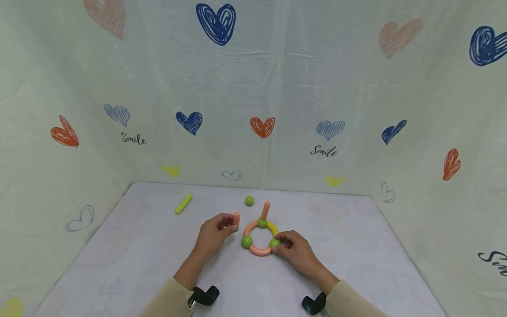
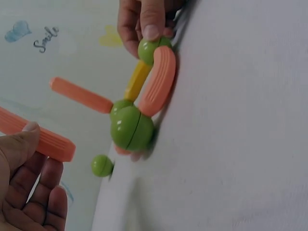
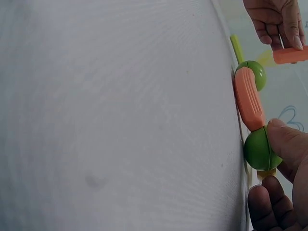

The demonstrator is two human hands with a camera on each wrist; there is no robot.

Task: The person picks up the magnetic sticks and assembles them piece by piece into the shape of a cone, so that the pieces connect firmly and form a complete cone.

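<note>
My left hand [image 1: 214, 233] pinches a salmon-orange rod [image 2: 53, 144] between thumb and fingers, held upright above the table, left of a ring. That ring lies on the table, made of curved orange pieces [image 1: 260, 251], a curved yellow piece [image 1: 273, 228] and three green balls. From its far ball [image 1: 262, 223] another orange rod [image 1: 266, 211] stands up, tilted slightly. With thumb and fingers my right hand [image 1: 299, 253] grips the ring's near-right green ball [image 3: 262, 149]. The near-left ball [image 1: 247, 241] is untouched. Fingers partly cover the yellow piece's lower end in the head view.
Behind the ring a loose green ball [image 1: 249, 200] sits on the white table [image 1: 336, 264]. A yellow-green rod [image 1: 184, 204] lies toward the back left. Pale cloth walls [image 1: 285, 88] printed with hearts enclose the back and sides.
</note>
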